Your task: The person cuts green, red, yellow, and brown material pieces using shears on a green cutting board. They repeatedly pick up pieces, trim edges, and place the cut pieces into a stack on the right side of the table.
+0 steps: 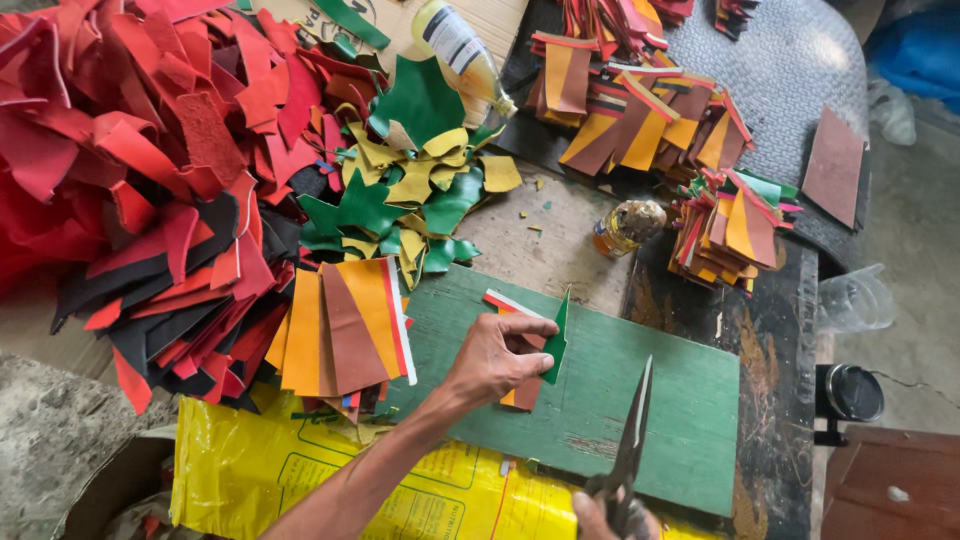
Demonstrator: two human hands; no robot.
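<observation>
My left hand [492, 358] grips a small patchwork leather piece [524, 345] with red, orange, brown and green strips, held over a green board [640, 400]. My right hand [610, 518] is only partly in view at the bottom edge, closed on the handles of dark scissors [630, 445] whose blades point up toward the piece. The blade tips stop a little to the right of the piece, apart from it. A finished stack of orange, brown and red striped pieces [345, 325] lies at the board's left end.
A big heap of red and black leather scraps [140, 170] fills the left. Green and yellow offcuts [410, 180] lie behind the board. Stacks of striped pieces [690, 150], a small glue jar [625, 225], a plastic bottle [462, 50] and a yellow sack [300, 480] surround it.
</observation>
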